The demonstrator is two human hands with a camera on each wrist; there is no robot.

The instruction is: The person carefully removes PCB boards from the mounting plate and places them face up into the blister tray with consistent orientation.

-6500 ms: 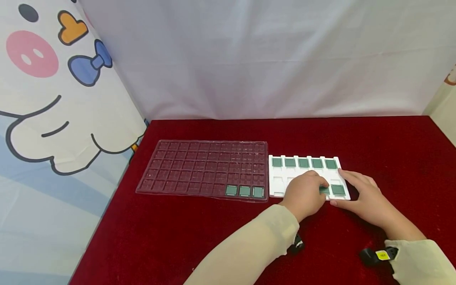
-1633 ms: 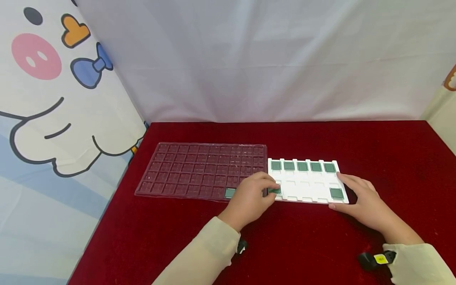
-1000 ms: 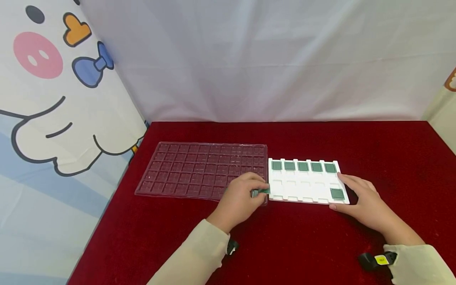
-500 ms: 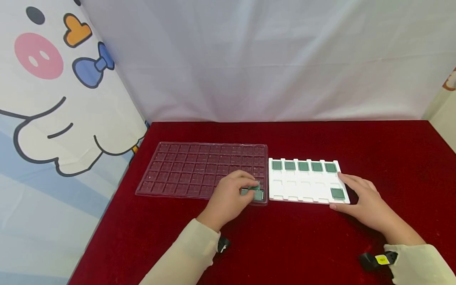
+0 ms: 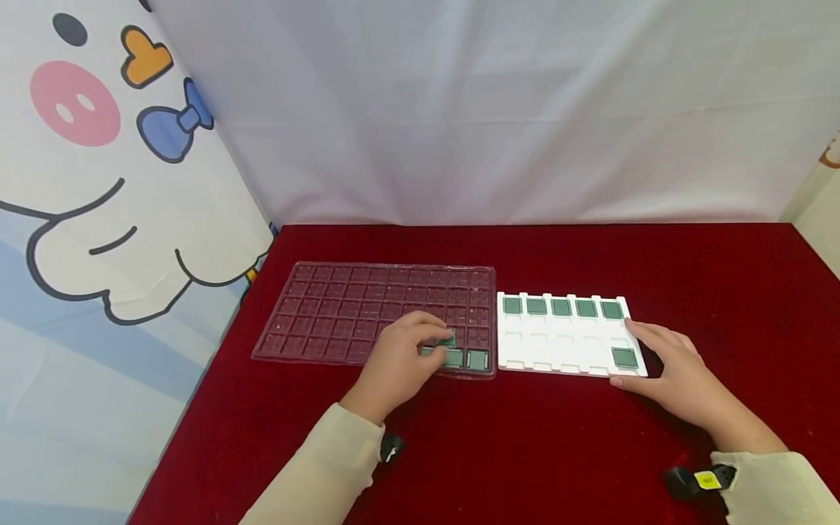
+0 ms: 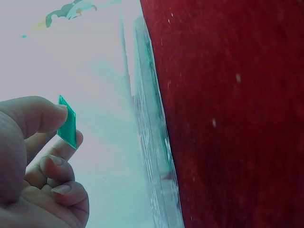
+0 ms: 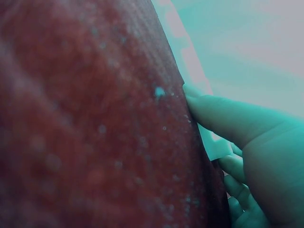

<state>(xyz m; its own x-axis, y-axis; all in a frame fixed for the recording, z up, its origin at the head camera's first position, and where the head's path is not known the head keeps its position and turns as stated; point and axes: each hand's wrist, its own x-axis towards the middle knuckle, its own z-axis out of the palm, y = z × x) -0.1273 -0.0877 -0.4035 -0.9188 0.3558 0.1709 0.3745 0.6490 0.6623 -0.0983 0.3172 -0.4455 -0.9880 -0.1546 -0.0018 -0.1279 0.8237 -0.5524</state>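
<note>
My left hand pinches a small square green chip between thumb and fingers, just above the front right part of a clear, many-celled plastic tray. From the left wrist, the chip appears tilted on edge, with the other fingers curled below. Green chips lie in that tray's front row, partly hidden by the hand. Beside it is a white tray, with several green chips along its back row and one chip at front right. My right hand holds its right end, thumb at the front edge.
Both trays lie nearly edge to edge on a dark red cloth. A white curtain hangs behind the table, and a cartoon-printed cloth hangs at the left. Black wrist cameras sit at the cuffs.
My left hand lifted a chip from the white tray's front left cell and carried it left over the clear tray. Earlier, another front-row chip left the white tray. My right hand stayed put.
</note>
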